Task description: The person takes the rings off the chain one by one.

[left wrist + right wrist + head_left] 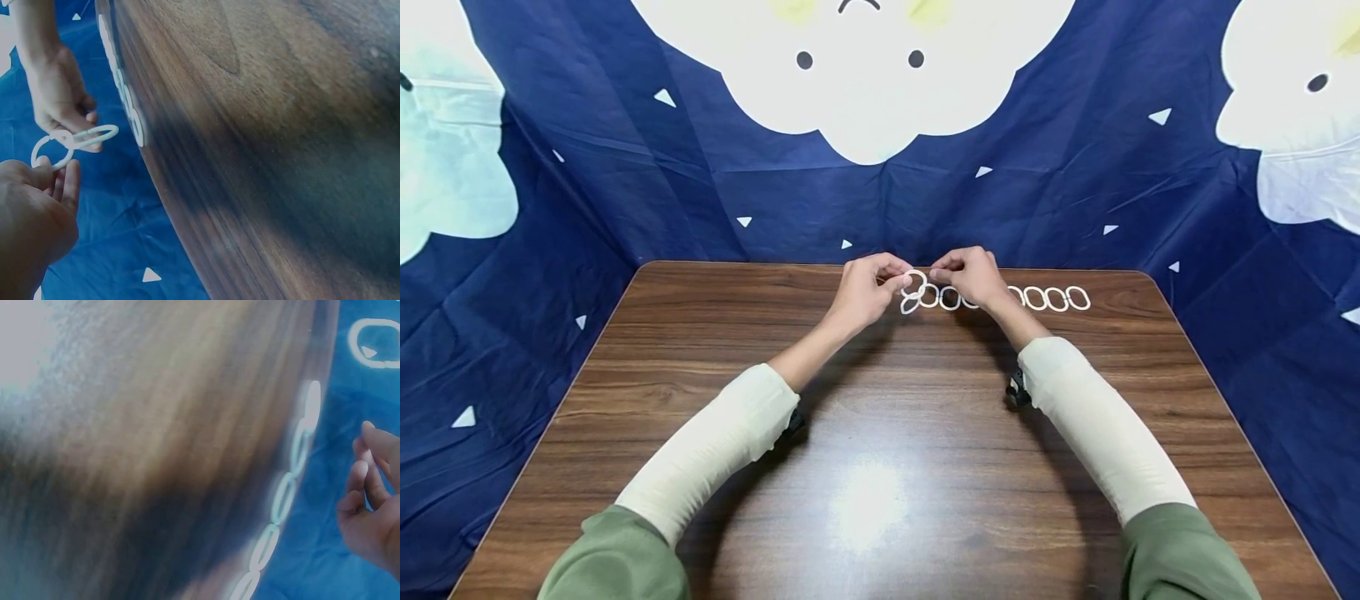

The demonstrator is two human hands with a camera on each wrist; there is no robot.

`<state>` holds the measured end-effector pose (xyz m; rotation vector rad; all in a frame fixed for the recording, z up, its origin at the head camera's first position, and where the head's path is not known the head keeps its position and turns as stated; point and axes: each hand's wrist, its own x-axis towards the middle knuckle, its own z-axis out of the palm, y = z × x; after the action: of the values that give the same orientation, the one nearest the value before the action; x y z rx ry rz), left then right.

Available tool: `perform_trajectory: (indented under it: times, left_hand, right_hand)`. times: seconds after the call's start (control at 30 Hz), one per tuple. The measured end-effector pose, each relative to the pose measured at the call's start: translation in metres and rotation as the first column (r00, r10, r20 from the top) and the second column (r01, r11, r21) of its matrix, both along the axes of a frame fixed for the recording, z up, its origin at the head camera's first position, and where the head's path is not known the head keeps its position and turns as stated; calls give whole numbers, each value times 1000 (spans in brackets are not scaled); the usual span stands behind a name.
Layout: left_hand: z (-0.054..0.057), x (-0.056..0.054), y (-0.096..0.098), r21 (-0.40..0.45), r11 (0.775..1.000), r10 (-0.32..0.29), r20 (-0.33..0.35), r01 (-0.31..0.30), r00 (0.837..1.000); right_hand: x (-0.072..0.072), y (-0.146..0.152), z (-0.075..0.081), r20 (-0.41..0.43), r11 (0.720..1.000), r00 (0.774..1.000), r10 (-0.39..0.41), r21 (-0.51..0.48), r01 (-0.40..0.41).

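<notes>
My left hand pinches a white oval ring between thumb and fingers, above the table's far edge. A second white ring is linked through it and hangs lower in the head view. My right hand is just to the right, fingers bent and fingertips apart from the rings, with nothing between them in the right wrist view. Beneath and beside it lies a row of white oval rings along the far edge, partly hidden by the right hand and wrist.
The brown wood-grain table has rounded far corners. Behind and beside it hangs a dark blue cloth with white clouds and small triangles. A bright glare lies on the near middle of the tabletop.
</notes>
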<state>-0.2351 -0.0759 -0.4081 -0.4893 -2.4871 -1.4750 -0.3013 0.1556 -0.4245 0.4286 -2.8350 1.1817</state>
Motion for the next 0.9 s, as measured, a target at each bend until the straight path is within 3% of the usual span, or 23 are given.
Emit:
perform_trajectory:
  times: [0.27, 0.5, 0.9]
  left_hand:
    - [0, -1, 0, -10, 1000, -3, -1, 3, 1000]
    - [1, -1, 0, -11, 1000, -4, 10, 5, 1000]
    - [2, -2, -3, 17, 1000, -6, 14, 5, 1000]
  right_hand:
    - [15, -1, 26, -67, 997, 998, 0, -80, -6]
    - [28, -4, 45, -44, 985, 993, 108, -130, -113]
    - [35, -11, 52, -42, 953, 960, 277, -116, -280]
